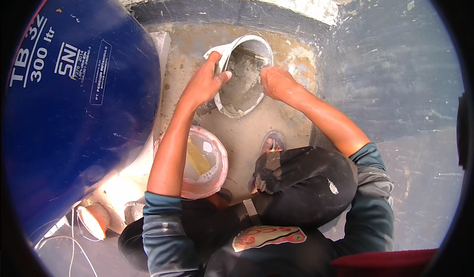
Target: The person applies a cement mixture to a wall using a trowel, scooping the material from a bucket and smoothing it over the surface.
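A white plastic bucket (pixel 242 77) coated in rough grey cement lies tilted beyond the water-filled pink-rimmed pail (pixel 205 161), mouth facing the person. The left hand (pixel 205 82) clamps its rim; the right hand (pixel 276 82) grips the opposite edge.

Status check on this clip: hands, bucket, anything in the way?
Left hand gripping grey bucket rim. Right hand on opposite rim. Bucket tilted, cement-coated inside. Blue tank close left.

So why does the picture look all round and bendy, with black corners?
Head view: a fisheye lens bends straight edges near the rim, so the blue tank bulges and the corners go black; the grey bucket in the middle stays sharp; bright glare sits by the small cup.
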Demonstrator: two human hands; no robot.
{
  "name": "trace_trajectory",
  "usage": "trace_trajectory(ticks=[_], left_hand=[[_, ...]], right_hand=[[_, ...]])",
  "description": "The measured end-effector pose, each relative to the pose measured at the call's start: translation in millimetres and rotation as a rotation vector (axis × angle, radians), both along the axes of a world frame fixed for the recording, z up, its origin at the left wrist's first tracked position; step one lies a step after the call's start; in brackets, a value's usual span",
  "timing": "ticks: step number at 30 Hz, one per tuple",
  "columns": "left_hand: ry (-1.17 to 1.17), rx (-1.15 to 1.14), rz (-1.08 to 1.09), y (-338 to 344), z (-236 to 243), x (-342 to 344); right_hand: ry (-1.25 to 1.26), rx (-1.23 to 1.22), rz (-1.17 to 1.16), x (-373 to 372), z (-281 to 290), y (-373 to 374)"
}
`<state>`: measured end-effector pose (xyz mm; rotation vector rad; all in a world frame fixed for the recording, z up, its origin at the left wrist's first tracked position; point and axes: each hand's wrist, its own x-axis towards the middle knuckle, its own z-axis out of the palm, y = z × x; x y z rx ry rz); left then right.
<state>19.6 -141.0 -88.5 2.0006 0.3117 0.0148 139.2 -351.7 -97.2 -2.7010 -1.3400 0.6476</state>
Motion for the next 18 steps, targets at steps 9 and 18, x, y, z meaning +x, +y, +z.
trace_trajectory(ticks=[9, 18], left_hand=[[0.017, -0.045, 0.053, 4.5, -2.4, 0.5], [0.200, -0.136, 0.028, 25.9, 16.4, 8.7]], right_hand=[[0.877, -0.047, -0.321, -29.9, -0.4, 6.1], [1.188, 0.411, -0.517, -16.5, -21.5, -28.2]])
